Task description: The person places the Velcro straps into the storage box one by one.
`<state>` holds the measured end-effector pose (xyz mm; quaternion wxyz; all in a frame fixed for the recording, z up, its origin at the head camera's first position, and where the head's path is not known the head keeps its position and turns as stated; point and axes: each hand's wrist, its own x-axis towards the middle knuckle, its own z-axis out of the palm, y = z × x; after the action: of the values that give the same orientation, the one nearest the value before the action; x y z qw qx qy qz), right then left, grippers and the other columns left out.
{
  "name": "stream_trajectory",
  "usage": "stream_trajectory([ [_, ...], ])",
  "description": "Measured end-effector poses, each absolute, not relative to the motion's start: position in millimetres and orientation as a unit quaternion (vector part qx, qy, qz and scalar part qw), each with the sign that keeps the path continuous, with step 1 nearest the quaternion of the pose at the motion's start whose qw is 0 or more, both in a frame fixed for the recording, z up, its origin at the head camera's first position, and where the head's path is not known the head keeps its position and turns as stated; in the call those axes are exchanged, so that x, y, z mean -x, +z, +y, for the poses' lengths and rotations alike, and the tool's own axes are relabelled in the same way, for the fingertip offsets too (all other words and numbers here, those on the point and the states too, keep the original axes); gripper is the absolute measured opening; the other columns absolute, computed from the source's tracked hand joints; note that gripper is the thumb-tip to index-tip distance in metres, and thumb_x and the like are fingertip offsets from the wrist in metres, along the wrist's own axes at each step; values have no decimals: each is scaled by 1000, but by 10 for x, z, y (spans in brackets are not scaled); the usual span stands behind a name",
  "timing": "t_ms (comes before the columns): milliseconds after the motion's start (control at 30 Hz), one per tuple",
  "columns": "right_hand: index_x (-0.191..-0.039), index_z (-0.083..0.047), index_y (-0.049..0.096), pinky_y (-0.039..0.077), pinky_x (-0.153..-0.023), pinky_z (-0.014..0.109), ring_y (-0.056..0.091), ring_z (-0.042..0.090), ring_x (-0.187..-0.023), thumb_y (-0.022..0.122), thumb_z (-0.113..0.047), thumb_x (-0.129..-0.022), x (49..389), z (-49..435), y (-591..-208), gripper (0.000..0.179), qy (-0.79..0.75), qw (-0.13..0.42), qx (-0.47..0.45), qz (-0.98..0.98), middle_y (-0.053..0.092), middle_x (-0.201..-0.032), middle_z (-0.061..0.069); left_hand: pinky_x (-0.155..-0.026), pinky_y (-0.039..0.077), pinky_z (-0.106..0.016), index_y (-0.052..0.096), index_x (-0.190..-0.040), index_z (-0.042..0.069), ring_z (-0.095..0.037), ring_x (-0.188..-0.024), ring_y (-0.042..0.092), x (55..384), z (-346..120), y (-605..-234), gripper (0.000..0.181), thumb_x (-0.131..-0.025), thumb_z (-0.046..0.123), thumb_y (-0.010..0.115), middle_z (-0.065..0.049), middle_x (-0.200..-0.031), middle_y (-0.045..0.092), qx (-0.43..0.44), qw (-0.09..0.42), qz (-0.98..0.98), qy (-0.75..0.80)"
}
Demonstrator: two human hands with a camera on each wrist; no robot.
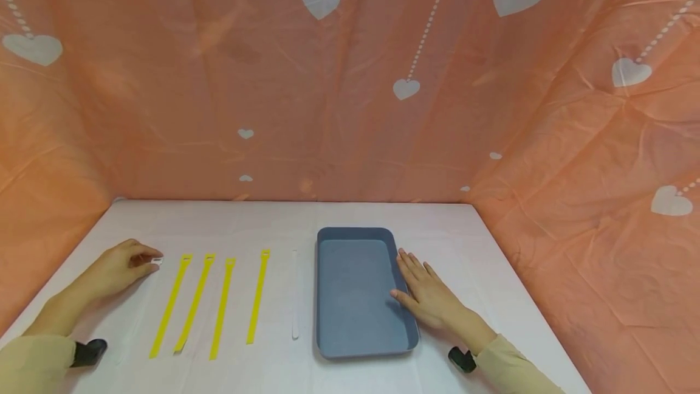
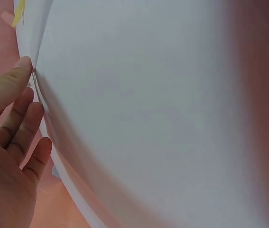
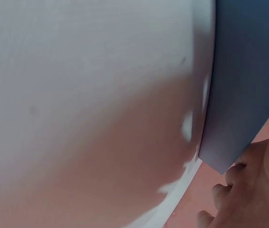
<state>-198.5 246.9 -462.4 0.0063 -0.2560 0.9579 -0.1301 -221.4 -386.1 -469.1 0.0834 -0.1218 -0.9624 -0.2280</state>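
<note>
My left hand point(image 1: 121, 266) is at the left of the table, thumb and fingertips pinching the slotted head of a white cable tie point(image 1: 157, 261). The rest of this flat strip is faint against the white cloth. In the left wrist view, the left hand point(image 2: 11, 118) has its thumb and fingers close together at the white surface. My right hand point(image 1: 429, 293) lies with fingers extended along the right rim of a grey-blue rectangular tray point(image 1: 355, 297), thumb over the edge. In the right wrist view, the tray's outer wall point(image 3: 243, 71) shows beside the right hand point(image 3: 248, 190).
Several yellow cable ties point(image 1: 221, 309) with slotted heads lie in a row between the left hand and the tray. Another white cable tie point(image 1: 295, 297) lies just left of the tray. An orange curtain point(image 1: 273, 78) with white hearts surrounds the white table point(image 1: 437, 217).
</note>
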Motion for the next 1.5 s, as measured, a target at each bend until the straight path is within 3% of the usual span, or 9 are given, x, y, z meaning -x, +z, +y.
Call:
stream_trajectory([
  [400, -161, 5, 24, 17, -123, 63, 17, 40, -157, 48, -49, -108, 1982, 2473, -4620, 80, -126, 9, 257, 958, 18, -171, 19, -63, 42, -22, 73, -98, 0, -1, -75, 45, 2165, -3805, -4724, 22, -80, -2, 85, -3, -88, 57, 127, 137, -951, -248],
  [633, -162, 4, 23, 16, -124, 63, 16, 39, -157, 49, -49, -108, 1986, 2464, -4611, 80, -127, 11, 257, 958, 16, -171, 18, -65, 45, -18, 70, -100, -2, -3, -78, 53, 2158, -3792, -4670, 18, -85, -4, 79, -9, -91, 65, 92, 118, -952, -266],
  [800, -161, 5, 24, 17, -123, 63, 17, 40, -157, 49, -49, -108, 1980, 2464, -4608, 80, -127, 9, 258, 958, 17, -171, 19, -64, 47, -18, 68, -103, -4, -12, -80, 58, 2121, -3775, -4617, 16, -89, -2, 75, -12, -92, 69, 68, 92, -955, -274],
  [1100, -161, 6, 24, 16, -123, 64, 17, 42, -157, 49, -48, -108, 1966, 2463, -4596, 79, -128, 8, 258, 958, 17, -171, 19, -62, 47, -13, 69, -107, -2, 18, -79, 49, 1980, -3791, -4574, 16, -92, -3, 73, -18, -98, 70, 77, 136, -937, -312],
  [1267, -161, 5, 25, 17, -123, 64, 18, 42, -156, 49, -48, -108, 1961, 2460, -4596, 79, -127, 5, 259, 957, 18, -171, 19, -64, 45, -9, 72, -108, 3, 18, -80, 53, 1912, -3791, -4500, 18, -91, 0, 76, 2, -93, 73, 91, 168, -928, -320],
  [1500, -161, 5, 25, 18, -123, 65, 18, 42, -156, 51, -48, -107, 1965, 2448, -4586, 80, -124, 3, 258, 958, 18, -171, 19, -66, 47, -8, 72, -110, 2, 17, -82, 57, 1839, -3763, -4312, 18, -93, 4, 77, 25, -93, 69, 96, 165, -922, -338],
])
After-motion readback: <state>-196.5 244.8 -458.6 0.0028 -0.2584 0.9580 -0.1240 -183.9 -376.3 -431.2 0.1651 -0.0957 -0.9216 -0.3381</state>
